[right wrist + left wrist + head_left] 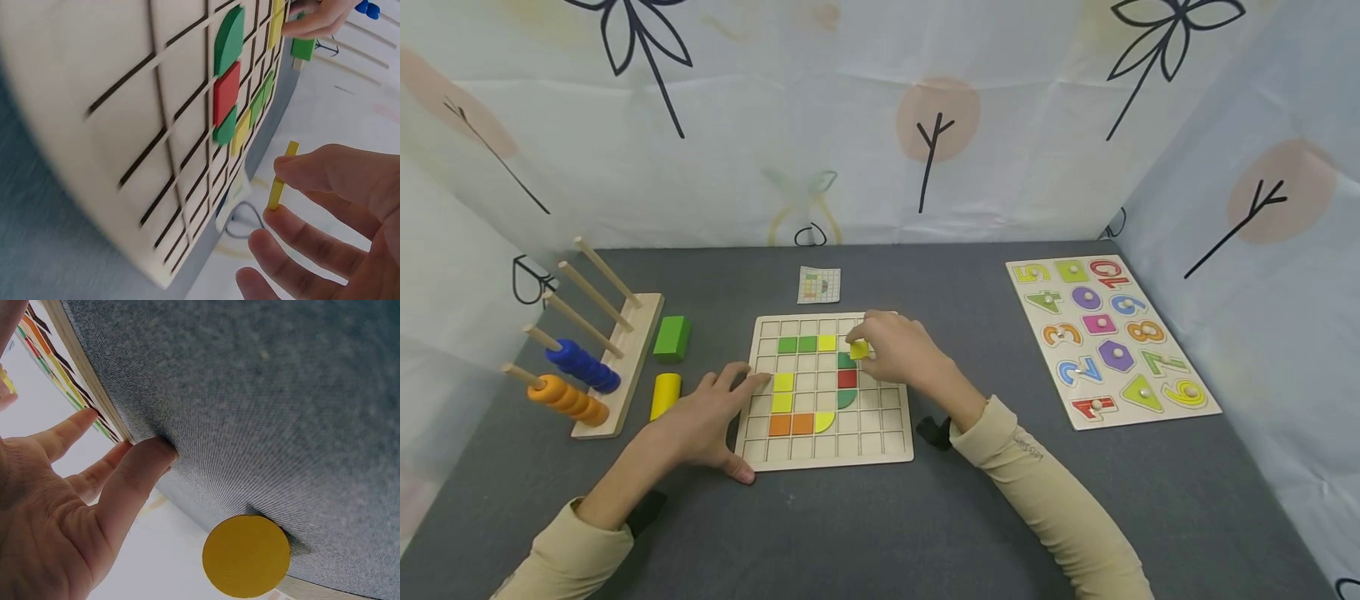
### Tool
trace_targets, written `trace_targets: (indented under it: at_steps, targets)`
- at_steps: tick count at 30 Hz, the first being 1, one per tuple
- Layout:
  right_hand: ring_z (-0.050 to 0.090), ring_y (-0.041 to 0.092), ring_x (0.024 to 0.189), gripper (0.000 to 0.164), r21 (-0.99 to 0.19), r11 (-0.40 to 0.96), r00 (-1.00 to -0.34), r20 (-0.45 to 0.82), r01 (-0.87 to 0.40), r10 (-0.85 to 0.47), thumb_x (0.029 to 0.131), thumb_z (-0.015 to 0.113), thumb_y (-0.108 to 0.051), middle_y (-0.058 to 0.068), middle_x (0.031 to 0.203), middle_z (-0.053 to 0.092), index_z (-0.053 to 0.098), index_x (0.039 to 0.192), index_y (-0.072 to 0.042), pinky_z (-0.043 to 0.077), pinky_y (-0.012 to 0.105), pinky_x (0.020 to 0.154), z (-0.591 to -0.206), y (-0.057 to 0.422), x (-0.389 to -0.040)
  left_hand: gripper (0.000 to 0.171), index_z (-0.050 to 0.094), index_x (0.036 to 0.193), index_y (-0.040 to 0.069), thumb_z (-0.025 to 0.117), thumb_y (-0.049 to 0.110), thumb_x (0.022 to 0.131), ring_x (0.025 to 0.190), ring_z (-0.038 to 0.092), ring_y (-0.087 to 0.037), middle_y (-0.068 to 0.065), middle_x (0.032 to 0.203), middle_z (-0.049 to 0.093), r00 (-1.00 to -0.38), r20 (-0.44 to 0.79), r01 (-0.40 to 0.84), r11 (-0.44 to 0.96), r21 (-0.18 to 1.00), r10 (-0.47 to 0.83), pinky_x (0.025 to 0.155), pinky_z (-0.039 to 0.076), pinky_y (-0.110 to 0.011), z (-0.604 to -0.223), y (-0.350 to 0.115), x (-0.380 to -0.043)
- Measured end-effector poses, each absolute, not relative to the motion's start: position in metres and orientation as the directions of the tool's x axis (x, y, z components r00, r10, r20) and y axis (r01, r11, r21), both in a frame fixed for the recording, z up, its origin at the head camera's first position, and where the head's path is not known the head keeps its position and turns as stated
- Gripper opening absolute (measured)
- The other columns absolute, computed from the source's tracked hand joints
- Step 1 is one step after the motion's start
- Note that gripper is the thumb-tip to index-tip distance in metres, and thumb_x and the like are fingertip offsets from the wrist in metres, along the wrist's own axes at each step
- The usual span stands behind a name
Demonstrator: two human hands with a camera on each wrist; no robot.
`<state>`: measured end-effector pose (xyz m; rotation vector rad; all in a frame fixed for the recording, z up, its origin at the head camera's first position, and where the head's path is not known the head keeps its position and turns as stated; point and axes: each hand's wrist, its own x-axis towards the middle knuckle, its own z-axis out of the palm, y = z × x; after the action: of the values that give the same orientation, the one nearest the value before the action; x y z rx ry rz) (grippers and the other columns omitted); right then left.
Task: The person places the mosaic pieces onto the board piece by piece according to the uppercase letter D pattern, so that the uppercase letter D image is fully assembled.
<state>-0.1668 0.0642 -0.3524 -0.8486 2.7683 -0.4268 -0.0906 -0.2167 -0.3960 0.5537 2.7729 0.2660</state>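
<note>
A wooden grid board lies on the grey table, with green, yellow, red and orange tiles in some of its squares. Over its upper right part, my right hand pinches a small yellow tile between thumb and finger. The tile is held up off the grid, edge-on in the right wrist view. At the board's left side, my left hand rests with spread fingers touching the edge and the thumb by the near left corner. A red tile sits between two green rounded tiles below the held one.
Left stands a peg stacker with orange and blue rings. Beside it are a green block and a yellow cylinder. A small pattern card lies behind the board. A number and shape puzzle lies at right.
</note>
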Motion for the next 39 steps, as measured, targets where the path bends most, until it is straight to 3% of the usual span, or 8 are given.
trace_targets:
  at_steps: [5,11,19,31,39]
  targets:
    - [0.065,0.021,0.102,0.040,-0.349,0.769,-0.790,-0.115,-0.535,-0.602,0.090,0.066,-0.004,0.005,0.126,0.069,0.073,0.128,-0.015,0.039,0.027,0.059,-0.356,0.046,-0.168,0.130,0.042,0.153,0.008,0.098,0.060,0.047,0.123,0.050,-0.050,-0.028,0.153,0.038,-0.881,-0.254,0.346,0.910,0.228,0.399,0.087,0.055,-0.057,-0.397,-0.218,-0.091]
    - [0.063,0.021,0.100,0.041,-0.356,0.760,-0.779,-0.125,-0.544,-0.615,0.090,0.067,-0.005,0.004,0.126,0.068,0.073,0.128,-0.017,0.044,0.030,0.061,-0.359,0.026,-0.170,0.131,0.042,0.153,0.009,0.096,0.064,0.047,0.121,0.050,-0.048,-0.028,0.153,0.038,-0.879,-0.258,0.347,0.909,0.232,0.401,0.087,0.055,-0.056,-0.397,-0.218,-0.092]
    - [0.065,0.018,0.116,0.039,-0.327,0.770,-0.775,-0.149,-0.548,-0.614,0.092,0.069,-0.011,-0.001,0.131,0.068,0.072,0.130,-0.022,0.056,0.038,0.077,-0.365,-0.001,-0.174,0.132,0.042,0.153,0.010,0.094,0.068,0.047,0.122,0.050,-0.049,-0.027,0.154,0.038,-0.878,-0.261,0.345,0.908,0.235,0.401,0.089,0.055,-0.058,-0.396,-0.218,-0.092]
    - [0.067,0.020,0.116,0.033,-0.294,0.764,-0.757,-0.166,-0.574,-0.632,0.097,0.068,-0.015,0.000,0.134,0.068,0.072,0.130,-0.021,0.059,0.039,0.079,-0.381,-0.030,-0.178,0.134,0.042,0.153,0.008,0.093,0.070,0.046,0.125,0.048,-0.051,-0.028,0.154,0.038,-0.877,-0.261,0.347,0.908,0.236,0.403,0.090,0.054,-0.060,-0.396,-0.219,-0.093]
    - [0.067,0.018,0.105,0.033,-0.281,0.753,-0.743,-0.165,-0.595,-0.649,0.096,0.068,-0.012,0.002,0.131,0.069,0.073,0.128,-0.020,0.053,0.032,0.066,-0.380,-0.034,-0.176,0.133,0.043,0.152,0.007,0.094,0.069,0.046,0.125,0.048,-0.052,-0.029,0.153,0.039,-0.879,-0.246,0.356,0.906,0.230,0.408,0.090,0.055,-0.060,-0.397,-0.220,-0.092]
